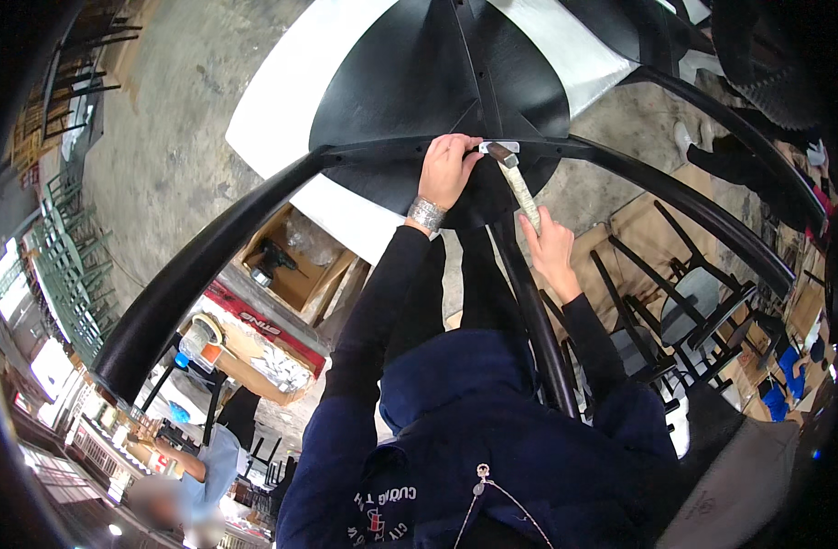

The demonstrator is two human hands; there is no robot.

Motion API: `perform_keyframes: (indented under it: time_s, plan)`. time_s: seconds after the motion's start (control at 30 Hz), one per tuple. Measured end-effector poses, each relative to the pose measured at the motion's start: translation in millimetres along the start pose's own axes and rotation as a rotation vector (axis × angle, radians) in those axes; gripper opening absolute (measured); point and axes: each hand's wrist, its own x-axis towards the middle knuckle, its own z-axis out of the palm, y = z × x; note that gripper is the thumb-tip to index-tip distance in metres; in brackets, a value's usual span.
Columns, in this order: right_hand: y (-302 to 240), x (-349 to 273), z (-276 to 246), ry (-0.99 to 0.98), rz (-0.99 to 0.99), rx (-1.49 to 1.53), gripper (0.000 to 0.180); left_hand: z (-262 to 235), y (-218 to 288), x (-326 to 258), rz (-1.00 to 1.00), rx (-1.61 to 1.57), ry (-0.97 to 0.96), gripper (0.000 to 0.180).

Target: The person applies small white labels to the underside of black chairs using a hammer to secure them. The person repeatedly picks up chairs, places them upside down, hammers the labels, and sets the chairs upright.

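An upturned black chair (410, 91) lies before me, its legs pointing outward and toward me. On the crossbar under its seat sits a small pale plate (512, 145). My left hand (448, 172) is closed, its thumb and fingertips pinched at the plate's left end and resting against the bar. In my right hand (553, 249) is a hammer (521, 190), gripped by its light, wrapped handle. The hammer's head touches or hangs just over the plate; I cannot tell which.
White sheeting (286, 105) lies under the chair. Left of me stand an open wooden box (313, 274) with a drill (277, 259) and a cardboard carton (254, 352). Dark chairs (689, 302) stand to the right. A person (204, 467) works at the lower left; others are at the right.
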Motion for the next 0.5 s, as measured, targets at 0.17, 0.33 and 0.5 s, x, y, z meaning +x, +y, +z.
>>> perform_keyframes:
  time_s: [0.17, 0.33, 0.5]
  plan:
    - [1.2, -1.2, 8.2, -0.052, -0.008, -0.041, 0.032, 1.7, -2.0, -1.4, 0.01, -0.018, 0.032, 0.023]
    - [-2.0, 7.6, 6.1, -0.012, 0.012, -0.058, 0.033, 2.9, -6.5, 3.5, 0.011, -0.031, 0.02, 0.023]
    - [-8.7, 10.9, -18.5, -0.031, -0.052, -0.034, 0.033, -3.6, -12.5, -1.3, -0.003, -0.007, -0.013, 0.043]
